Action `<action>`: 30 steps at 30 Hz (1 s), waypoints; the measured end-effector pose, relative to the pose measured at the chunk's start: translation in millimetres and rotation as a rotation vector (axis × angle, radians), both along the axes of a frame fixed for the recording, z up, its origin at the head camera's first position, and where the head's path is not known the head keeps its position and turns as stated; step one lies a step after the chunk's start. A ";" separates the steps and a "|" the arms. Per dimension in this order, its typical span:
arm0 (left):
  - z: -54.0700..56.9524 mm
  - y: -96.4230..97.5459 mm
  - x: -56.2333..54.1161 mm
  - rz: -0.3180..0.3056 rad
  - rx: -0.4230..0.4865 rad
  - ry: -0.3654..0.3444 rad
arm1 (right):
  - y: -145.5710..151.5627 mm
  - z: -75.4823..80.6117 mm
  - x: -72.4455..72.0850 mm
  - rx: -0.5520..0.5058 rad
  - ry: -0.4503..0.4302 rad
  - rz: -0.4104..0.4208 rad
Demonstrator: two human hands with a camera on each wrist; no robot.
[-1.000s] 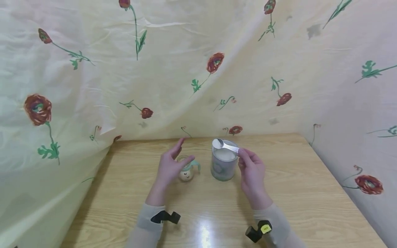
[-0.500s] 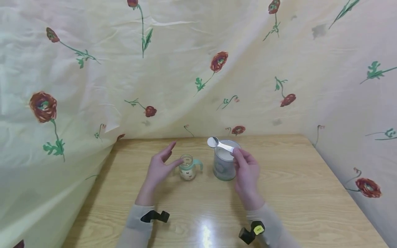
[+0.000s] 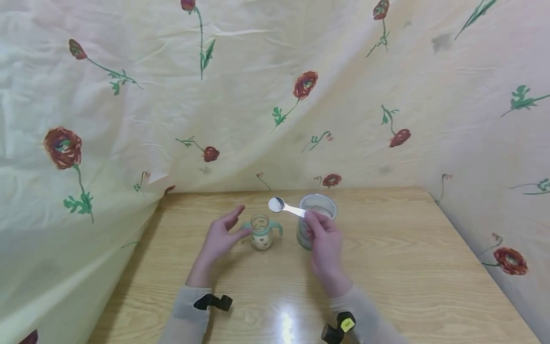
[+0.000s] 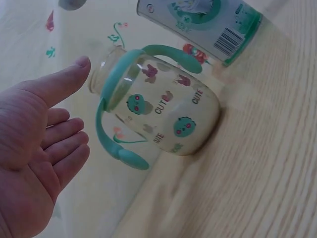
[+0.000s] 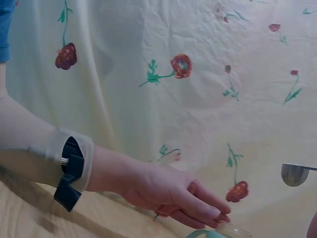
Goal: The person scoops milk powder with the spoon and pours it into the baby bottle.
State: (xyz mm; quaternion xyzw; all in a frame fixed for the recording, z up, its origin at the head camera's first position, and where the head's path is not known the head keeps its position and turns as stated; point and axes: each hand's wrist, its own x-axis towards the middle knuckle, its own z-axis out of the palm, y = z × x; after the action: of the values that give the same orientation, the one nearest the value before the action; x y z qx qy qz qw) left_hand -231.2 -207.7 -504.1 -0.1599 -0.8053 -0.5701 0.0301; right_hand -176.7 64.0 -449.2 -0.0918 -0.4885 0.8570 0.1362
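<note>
My right hand pinches the handle of a metal measuring spoon between thumb and fingers. White shows in its round bowl, which hangs level between the can and the baby bottle. That bottle stands uncapped and upright, see-through, with teal handles and small printed figures. Beside its left handle, my left hand is held with loose fingers, thumb toward the neck, gripping nothing. In the left wrist view the thumb overlaps the bottle's mouth edge. The spoon's bowl also appears in the right wrist view.
An uncovered can with pale contents stands right of the bottle, partly behind my right hand. Its barcode side shows in the left wrist view. The wooden table ends at a flower-printed cloth behind and on both sides.
My right hand has carried the spoon left, from over the can toward the bottle. The left hand has drawn back leftward from in front of the bottle, leaving more of it visible.
</note>
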 end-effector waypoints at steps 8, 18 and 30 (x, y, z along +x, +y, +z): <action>1.8 7.6 -1.1 -0.003 -0.051 -0.070 | -13.6 -7.7 -8.2 0.020 -0.007 0.013; 0.3 14.1 -5.3 0.008 -0.036 -0.117 | -22.4 -17.1 -19.7 0.078 -0.024 -0.005; -2.1 17.3 -10.9 -0.005 -0.060 -0.118 | -22.9 -20.2 -23.7 0.186 -0.001 -0.021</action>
State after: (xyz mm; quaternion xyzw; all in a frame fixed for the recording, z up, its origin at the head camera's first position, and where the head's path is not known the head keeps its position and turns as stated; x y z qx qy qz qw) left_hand -242.1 -190.4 -506.2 -0.1286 -0.8222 -0.5540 -0.0237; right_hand -200.3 41.1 -469.5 -0.0843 -0.5649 0.8065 0.1526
